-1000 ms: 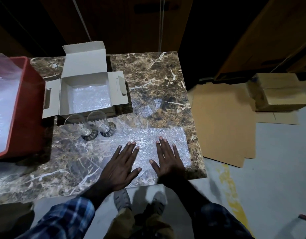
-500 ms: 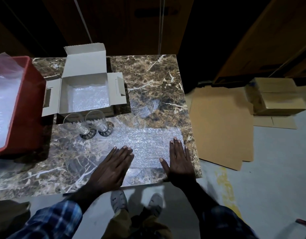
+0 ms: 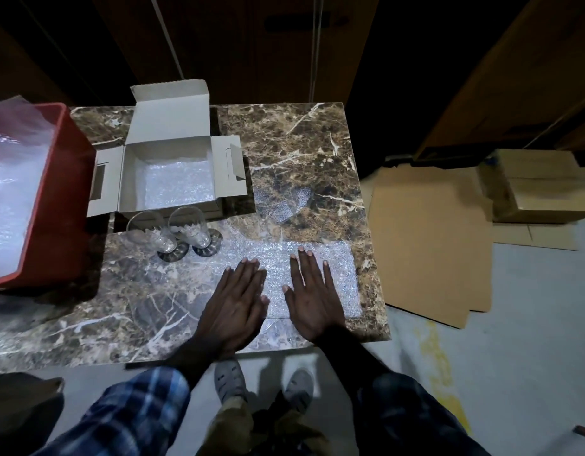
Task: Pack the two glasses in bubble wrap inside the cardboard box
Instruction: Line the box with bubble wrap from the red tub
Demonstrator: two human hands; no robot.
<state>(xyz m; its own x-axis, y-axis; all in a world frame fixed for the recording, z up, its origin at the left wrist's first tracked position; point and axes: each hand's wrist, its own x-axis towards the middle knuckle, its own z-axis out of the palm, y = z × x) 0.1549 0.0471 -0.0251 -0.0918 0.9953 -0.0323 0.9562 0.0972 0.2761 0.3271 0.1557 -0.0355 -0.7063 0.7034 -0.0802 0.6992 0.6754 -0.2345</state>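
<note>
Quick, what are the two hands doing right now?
Left hand: open, flat on the bubble wrap sheet, holding nothing.
Right hand: open, flat on the same sheet, holding nothing.

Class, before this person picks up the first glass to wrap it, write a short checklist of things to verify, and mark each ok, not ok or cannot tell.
1. Bubble wrap sheet lies flat on the table: ok.
2. Both hands free, left hand and right hand flat on the sheet: ok.
3. Both glasses upright, beside the sheet: ok.
4. Cardboard box open: ok.
5. Box floor lined with wrap: ok.
6. Glasses free of cracks: cannot tell.
</note>
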